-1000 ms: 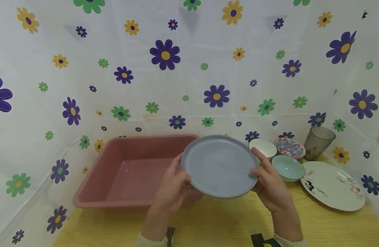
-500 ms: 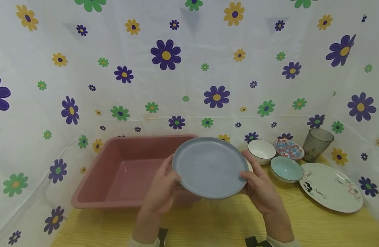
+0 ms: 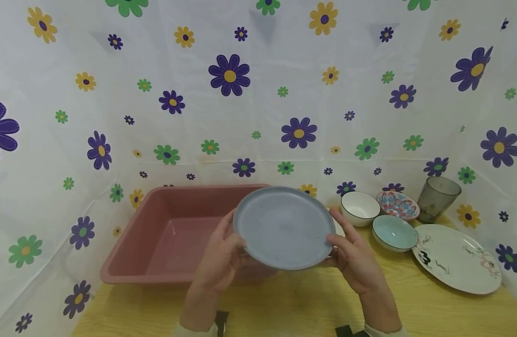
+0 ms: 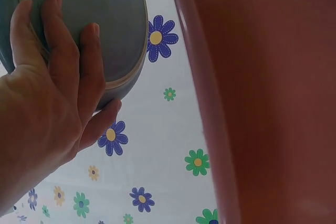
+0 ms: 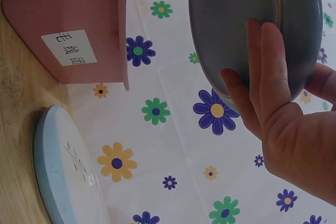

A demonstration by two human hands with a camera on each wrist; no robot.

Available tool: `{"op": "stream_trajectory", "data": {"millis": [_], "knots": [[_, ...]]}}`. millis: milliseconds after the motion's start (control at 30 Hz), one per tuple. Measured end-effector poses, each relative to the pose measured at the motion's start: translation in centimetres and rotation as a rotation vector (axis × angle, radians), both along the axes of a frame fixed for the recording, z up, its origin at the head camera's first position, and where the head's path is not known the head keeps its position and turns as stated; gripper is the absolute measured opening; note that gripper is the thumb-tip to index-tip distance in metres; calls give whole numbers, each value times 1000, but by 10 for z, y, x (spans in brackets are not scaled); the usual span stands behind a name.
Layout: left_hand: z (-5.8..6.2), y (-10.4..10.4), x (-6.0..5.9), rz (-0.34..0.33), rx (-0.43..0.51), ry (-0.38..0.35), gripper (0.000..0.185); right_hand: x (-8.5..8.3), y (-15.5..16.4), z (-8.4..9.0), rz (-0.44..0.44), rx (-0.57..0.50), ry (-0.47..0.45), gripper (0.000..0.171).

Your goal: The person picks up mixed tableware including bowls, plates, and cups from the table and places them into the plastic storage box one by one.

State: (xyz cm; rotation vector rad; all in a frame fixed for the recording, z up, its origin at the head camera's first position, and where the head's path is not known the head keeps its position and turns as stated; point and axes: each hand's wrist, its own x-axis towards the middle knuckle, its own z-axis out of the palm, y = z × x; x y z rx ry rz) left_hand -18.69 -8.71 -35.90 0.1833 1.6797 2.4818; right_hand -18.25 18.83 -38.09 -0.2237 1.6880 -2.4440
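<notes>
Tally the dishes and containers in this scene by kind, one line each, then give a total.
Plates: 3, the blue-grey plate held by both hands, the white patterned plate, and a pale blue plate lying under it
Bowls: 3, the white bowl, the teal bowl, the red-patterned bowl
Cups: 1, the grey cup
Basins: 1, the pink basin
Total: 8

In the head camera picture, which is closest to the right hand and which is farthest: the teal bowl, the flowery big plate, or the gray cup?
From the right hand:
1. Teal bowl, just to its right.
2. Flowery big plate, farther right on the table.
3. Gray cup, back right by the curtain.
</notes>
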Motion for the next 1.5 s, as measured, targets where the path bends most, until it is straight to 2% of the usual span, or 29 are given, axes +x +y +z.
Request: {"op": "stream_trajectory", "data": {"millis": [400, 567, 667, 800, 1067, 1233, 1500], "knots": [[-1, -12, -4, 79, -23, -2, 77, -2, -1, -8, 103, -102, 93, 42], [-2, -17, -7, 98, -20, -12, 77, -2, -4, -7, 93, -64, 51, 41], [-3, -19, -8, 110, -33, -18, 77, -2, -8, -6, 61, -16, 16, 46], [-3, -21, -10, 130, -32, -26, 78, -4, -13, -8, -28, 96, -9, 49], [-4, -26, -12, 154, -5, -21, 78, -11, -23, -16, -204, 409, -33, 43], [-5, -29, -13, 159, -8, -20, 78, -13, -27, -25, -249, 567, 10, 46], [-8, -35, -16, 181, -8, -44, 79, -16, -33, -36, -269, 886, 115, 52]]}}
